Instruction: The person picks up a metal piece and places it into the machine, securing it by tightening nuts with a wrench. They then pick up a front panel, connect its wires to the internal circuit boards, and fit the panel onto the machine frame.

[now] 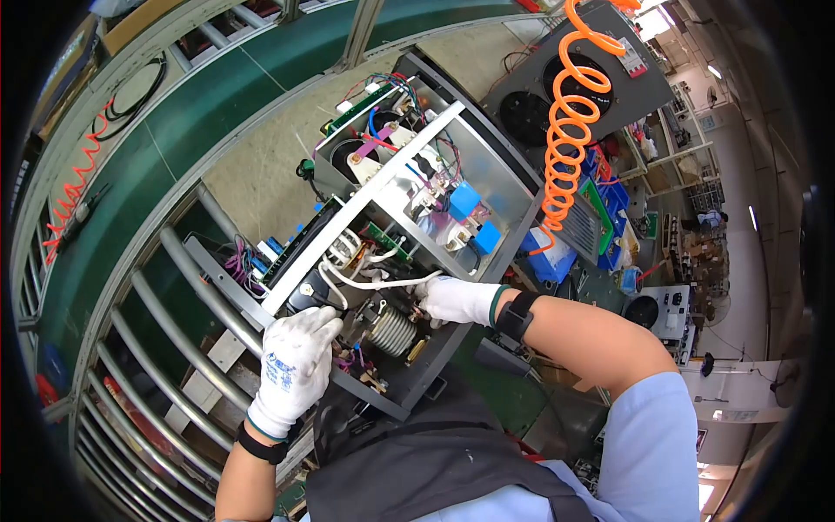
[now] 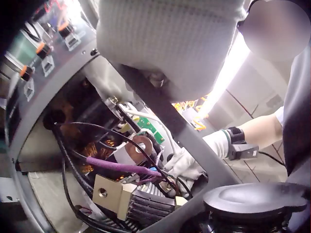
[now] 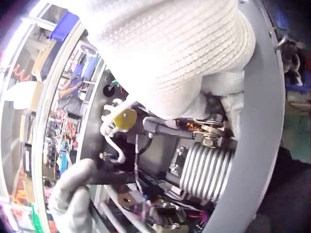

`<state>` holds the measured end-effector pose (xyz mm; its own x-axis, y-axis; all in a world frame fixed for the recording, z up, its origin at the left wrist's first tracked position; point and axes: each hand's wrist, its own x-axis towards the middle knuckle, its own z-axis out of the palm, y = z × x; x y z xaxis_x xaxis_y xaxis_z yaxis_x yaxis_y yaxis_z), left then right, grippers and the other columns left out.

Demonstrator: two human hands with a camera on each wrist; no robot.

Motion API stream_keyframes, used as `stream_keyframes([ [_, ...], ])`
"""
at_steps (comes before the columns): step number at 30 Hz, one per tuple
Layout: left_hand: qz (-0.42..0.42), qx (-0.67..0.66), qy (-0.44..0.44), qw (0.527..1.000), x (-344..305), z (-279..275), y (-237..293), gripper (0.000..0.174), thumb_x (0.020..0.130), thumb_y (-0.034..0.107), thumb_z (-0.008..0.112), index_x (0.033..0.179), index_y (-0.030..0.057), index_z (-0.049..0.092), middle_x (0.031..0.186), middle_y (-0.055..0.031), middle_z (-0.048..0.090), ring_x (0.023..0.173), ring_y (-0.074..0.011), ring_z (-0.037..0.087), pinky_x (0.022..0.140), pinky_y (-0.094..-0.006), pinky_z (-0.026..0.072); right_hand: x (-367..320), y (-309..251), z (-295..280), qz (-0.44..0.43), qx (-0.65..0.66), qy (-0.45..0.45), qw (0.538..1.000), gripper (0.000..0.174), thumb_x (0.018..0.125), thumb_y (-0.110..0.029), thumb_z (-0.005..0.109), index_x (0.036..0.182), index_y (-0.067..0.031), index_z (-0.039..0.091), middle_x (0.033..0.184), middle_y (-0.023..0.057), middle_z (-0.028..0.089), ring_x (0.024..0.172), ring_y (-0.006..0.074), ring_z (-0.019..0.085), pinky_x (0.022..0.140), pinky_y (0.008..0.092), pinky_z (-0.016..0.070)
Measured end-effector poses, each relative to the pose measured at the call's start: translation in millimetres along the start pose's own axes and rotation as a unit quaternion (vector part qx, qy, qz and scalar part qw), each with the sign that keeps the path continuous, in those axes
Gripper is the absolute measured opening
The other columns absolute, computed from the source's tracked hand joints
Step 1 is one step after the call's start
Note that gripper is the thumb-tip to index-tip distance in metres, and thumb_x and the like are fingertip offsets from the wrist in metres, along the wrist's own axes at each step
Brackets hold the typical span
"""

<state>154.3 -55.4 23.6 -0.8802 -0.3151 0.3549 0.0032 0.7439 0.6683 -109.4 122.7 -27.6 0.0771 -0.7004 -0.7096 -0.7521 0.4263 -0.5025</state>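
My left hand [image 1: 296,361], in a white knit glove, rests at the near left corner of an open grey metal cabinet [image 1: 370,396]. In the right wrist view its fingers [image 3: 80,167] are loosely bent, with a gap showing beside the thumb. My right hand [image 1: 461,300], gloved too, reaches over the right wall into the cabinet. Its fingers close about a bolt [image 3: 211,138] with washers at a metal terminal, just above a ribbed silver coil [image 3: 206,172]. A purple-sleeved cable [image 2: 119,166] runs toward those fingers in the left wrist view. The glove hides part of the bolt.
White cables [image 1: 383,283] loop across the cabinet below a pale crossbar [image 1: 361,209]. Metal rollers [image 1: 187,335] lie to the left. An orange coiled hose [image 1: 570,130] hangs at the right, near a dark fan panel [image 1: 600,83] and blue bins [image 1: 613,213].
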Motion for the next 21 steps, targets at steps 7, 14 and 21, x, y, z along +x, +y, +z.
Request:
stream_keyframes([
  [7, 0.003, 0.024, 0.003, 1.0, 0, 1, 1, 0.036, 0.069, -0.004, 0.063, 0.103, 0.0051, 0.066, 0.109, -0.0093, 0.067, 0.101, -0.0281, 0.063, 0.087, -0.0383, 0.0445, 9, 11, 15, 0.074, 0.073, 0.042, 0.994, 0.016, 0.076, -0.018, 0.064, 0.066, -0.0061, 0.064, 0.061, 0.0093, 0.062, 0.058, 0.026, 0.062, 0.054, 0.0357, 0.0512],
  [14, -0.01, 0.037, -0.012, 0.999, 0, 1, 2, 0.035, 0.07, -0.003, 0.064, 0.104, 0.0059, 0.066, 0.109, -0.0083, 0.067, 0.102, -0.0274, 0.062, 0.089, -0.0385, 0.0441, -4, -25, -12, -0.149, -0.409, -0.022, 0.9, 0.013, 0.074, -0.019, 0.066, 0.069, -0.0067, 0.064, 0.066, 0.0098, 0.065, 0.063, 0.0253, 0.065, 0.058, 0.0344, 0.0531],
  [21, -0.007, 0.035, -0.004, 0.999, -1, 2, 3, 0.036, 0.069, -0.002, 0.065, 0.104, 0.0063, 0.067, 0.111, -0.0076, 0.066, 0.103, -0.0268, 0.061, 0.088, -0.0392, 0.0437, 3, -6, -2, -0.074, -0.167, -0.003, 0.983, 0.014, 0.079, -0.014, 0.063, 0.071, -0.0027, 0.066, 0.064, 0.0118, 0.064, 0.063, 0.028, 0.064, 0.061, 0.0374, 0.0531],
])
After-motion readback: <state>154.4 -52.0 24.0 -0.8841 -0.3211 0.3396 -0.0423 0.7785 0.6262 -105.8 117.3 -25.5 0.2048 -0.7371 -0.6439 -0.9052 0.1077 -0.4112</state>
